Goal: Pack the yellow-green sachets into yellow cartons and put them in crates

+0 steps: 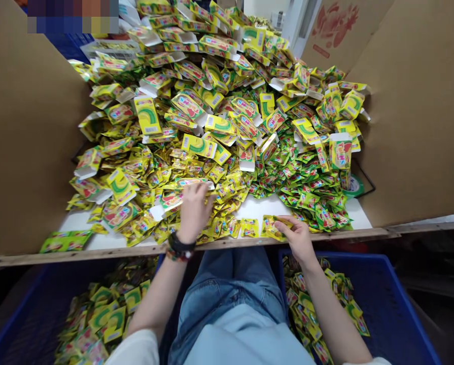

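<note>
My right hand pinches a small yellow sachet between thumb and fingers at the table's front edge. Just left of it, another yellow sachet lies flat on the white tabletop. My left hand, slightly blurred, reaches over the heap of yellow sachets. Its fingers are a little curled and apart, beside a small printed carton with an open flap. Whether the fingertips touch a carton is hard to see. Green sachets are heaped beyond my right hand.
Many open yellow cartons pile up at the back. Cardboard walls stand on both sides. Below the wooden edge are two blue crates with packets in them. A green tape roll and a green strip lie on the table.
</note>
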Motion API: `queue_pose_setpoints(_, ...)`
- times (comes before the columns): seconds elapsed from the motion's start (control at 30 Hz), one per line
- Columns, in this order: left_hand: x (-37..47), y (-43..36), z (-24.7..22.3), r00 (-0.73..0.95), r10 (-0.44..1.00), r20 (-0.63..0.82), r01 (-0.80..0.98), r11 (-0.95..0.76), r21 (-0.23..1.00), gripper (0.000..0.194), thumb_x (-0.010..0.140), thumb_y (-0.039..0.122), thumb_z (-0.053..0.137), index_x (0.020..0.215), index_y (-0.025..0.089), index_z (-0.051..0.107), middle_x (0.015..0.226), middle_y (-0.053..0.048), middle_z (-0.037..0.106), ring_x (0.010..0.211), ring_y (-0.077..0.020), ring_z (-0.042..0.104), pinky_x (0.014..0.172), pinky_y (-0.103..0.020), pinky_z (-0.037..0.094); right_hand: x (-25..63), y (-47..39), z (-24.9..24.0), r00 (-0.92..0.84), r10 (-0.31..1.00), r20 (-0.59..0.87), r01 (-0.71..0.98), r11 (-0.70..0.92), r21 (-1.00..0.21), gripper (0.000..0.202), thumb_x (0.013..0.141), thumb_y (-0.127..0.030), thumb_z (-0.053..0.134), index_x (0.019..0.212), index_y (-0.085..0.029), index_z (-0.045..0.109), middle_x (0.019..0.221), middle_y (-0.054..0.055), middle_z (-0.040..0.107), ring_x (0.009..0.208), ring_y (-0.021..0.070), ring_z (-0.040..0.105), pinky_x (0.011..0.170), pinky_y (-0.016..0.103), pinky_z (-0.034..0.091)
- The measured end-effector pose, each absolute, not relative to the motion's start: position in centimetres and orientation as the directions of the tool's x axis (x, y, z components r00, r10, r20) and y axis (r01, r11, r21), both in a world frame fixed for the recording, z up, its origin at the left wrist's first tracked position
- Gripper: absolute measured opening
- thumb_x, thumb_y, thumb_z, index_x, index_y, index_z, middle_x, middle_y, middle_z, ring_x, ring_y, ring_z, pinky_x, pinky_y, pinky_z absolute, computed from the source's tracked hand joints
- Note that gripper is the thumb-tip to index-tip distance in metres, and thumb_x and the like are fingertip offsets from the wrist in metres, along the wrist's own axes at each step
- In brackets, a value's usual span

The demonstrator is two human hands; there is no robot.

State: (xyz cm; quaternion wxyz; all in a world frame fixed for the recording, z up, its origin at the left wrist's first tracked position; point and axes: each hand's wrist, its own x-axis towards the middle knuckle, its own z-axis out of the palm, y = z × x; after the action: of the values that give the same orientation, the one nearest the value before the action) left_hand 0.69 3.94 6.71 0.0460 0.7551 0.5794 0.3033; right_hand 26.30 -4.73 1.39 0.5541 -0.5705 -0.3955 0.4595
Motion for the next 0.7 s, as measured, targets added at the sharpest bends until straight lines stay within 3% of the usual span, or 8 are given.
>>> queue_pose_setpoints(0.07,-1.7,7.2,7.9,0.151,0.94,0.305,0.958,-0.215,0.19,0.04,0.084,0.031,0.062,0.121,0.017,0.058,0.121,-0.018,0.06,0.117,-0.0371,0.048,0.096,-0.054,0.04,26.7,-4.7,1.2,0.331,0.942,-0.057,-0.038,-0.047,-0.998,0.026,0.063,-0.039,0.081,0.081,-0.019,0.077,0.076,0.002,0.073,0.069,0.0157,0.064,0.066,0.03,0.056)
queue_pose_setpoints(0.13,-3.3,9.9,8.7,0.176,0.979,0.107,0.984,-0.179,0.013,0.051,0.078,0.036,0.07,0.123,0.015,0.056,0.116,-0.02,0.062,0.116,-0.0412,0.046,0.093,-0.058,0.039,26.8,-4.6,1.0,0.349,0.936,-0.038,-0.031,-0.029,-0.999,0.025,0.063,-0.038,0.081,0.081,-0.02,0.077,0.076,0.002,0.074,0.068,0.0158,0.065,0.065,0.031,0.056)
queue_pose_setpoints(0.23,-3.8,12.0,9.5,0.199,0.977,-0.075,0.972,-0.207,-0.116,0.054,0.073,0.045,0.073,0.114,0.013,0.059,0.113,-0.02,0.061,0.114,-0.0413,0.047,0.091,-0.057,0.039,26.5,-4.4,1.0,0.382,0.924,-0.006,-0.015,0.0,-1.0,0.025,0.066,-0.038,0.079,0.083,-0.019,0.077,0.076,0.002,0.074,0.066,0.015,0.064,0.062,0.029,0.056)
queue_pose_setpoints(0.3,-3.2,11.5,9.8,0.243,0.97,-0.013,0.96,-0.242,-0.138,0.049,0.071,0.044,0.072,0.108,0.014,0.061,0.115,-0.019,0.058,0.114,-0.0393,0.047,0.091,-0.052,0.04,26.2,-4.3,1.3,0.425,0.905,0.021,-0.009,0.027,-1.0,0.024,0.069,-0.037,0.078,0.084,-0.019,0.076,0.078,0.003,0.074,0.066,0.0152,0.065,0.062,0.029,0.056)
queue_pose_setpoints(0.4,-0.9,8.5,9.8,0.367,0.917,0.155,0.93,-0.36,-0.067,0.047,0.07,0.036,0.072,0.109,0.014,0.059,0.112,-0.017,0.058,0.107,-0.0342,0.053,0.088,-0.044,0.043,25.6,-4.2,2.3,0.494,0.863,0.101,0.003,0.115,-0.993,0.02,0.073,-0.035,0.075,0.085,-0.019,0.075,0.082,0.003,0.074,0.073,0.0167,0.067,0.068,0.03,0.056)
queue_pose_setpoints(0.53,3.2,3.0,7.6,0.521,0.82,0.236,0.797,-0.566,0.211,0.053,0.07,0.03,0.069,0.119,0.017,0.054,0.103,-0.01,0.064,0.093,-0.0263,0.061,0.081,-0.036,0.047,24.6,-3.9,3.9,0.532,0.799,0.279,0.089,0.274,-0.957,0.013,0.078,-0.032,0.071,0.086,-0.021,0.073,0.086,0.004,0.074,0.082,0.0193,0.068,0.076,0.033,0.056)
queue_pose_setpoints(0.6,4.9,0.8,5.7,0.53,0.794,0.298,0.73,-0.606,0.316,0.059,0.07,0.028,0.068,0.126,0.018,0.05,0.104,-0.009,0.065,0.092,-0.0249,0.062,0.079,-0.035,0.049,24.5,-3.8,4.5,0.459,0.811,0.362,0.154,0.329,-0.932,0.01,0.082,-0.03,0.068,0.088,-0.023,0.072,0.089,0.004,0.073,0.087,0.0203,0.068,0.081,0.035,0.055)
queue_pose_setpoints(0.7,6.9,-1.6,3.0,0.416,0.821,0.39,0.695,-0.564,0.447,0.058,0.07,0.025,0.068,0.125,0.019,0.051,0.103,-0.008,0.065,0.093,-0.0248,0.063,0.08,-0.035,0.051,25.3,-3.8,5.3,0.221,0.893,0.392,0.287,0.325,-0.901,0.011,0.086,-0.027,0.063,0.089,-0.024,0.073,0.093,0.004,0.069,0.091,0.02,0.065,0.082,0.034,0.053)
